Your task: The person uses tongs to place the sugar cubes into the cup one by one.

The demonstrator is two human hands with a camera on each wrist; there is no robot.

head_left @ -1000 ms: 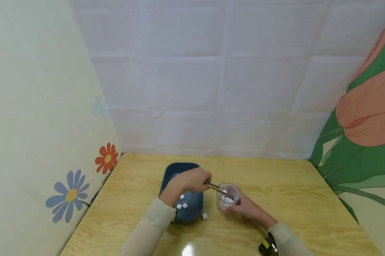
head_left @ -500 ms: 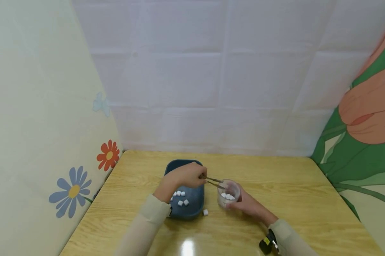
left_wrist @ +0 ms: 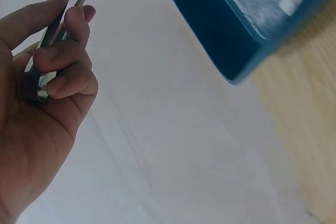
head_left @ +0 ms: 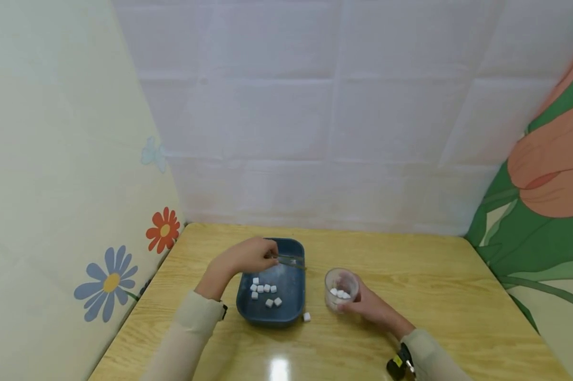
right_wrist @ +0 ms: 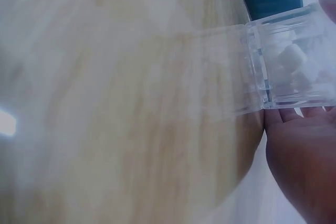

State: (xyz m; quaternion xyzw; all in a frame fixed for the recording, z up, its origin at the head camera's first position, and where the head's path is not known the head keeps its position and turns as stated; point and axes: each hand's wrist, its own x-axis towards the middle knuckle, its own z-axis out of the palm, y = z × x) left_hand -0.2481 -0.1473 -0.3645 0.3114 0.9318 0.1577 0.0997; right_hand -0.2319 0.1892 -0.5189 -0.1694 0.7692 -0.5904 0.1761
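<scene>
My left hand point(head_left: 249, 256) grips metal tongs point(head_left: 290, 262) above the far part of a dark blue tray point(head_left: 286, 309). In the left wrist view the fingers curl round the tongs point(left_wrist: 50, 38), whose serrated tips stand apart; the ends of the tips lie outside that view. Several white cubes point(head_left: 267, 288) lie in the tray's near half. My right hand point(head_left: 368, 307) holds a clear cup point(head_left: 334, 275) standing on the table right of the tray. White cubes point(head_left: 339, 292) lie inside it, also visible through the wall of the cup point(right_wrist: 289, 61) in the right wrist view.
One loose white cube point(head_left: 307, 317) lies on the wooden table point(head_left: 410, 275) between tray and cup, close to the tray's near right corner. A white cloth wall point(head_left: 315, 132) rises behind the table, with printed side walls left and right.
My left hand has moved left with the tongs, from over the cup to over the tray. The cube held in the tongs was let go into the cup. My right hand stays on the cup.
</scene>
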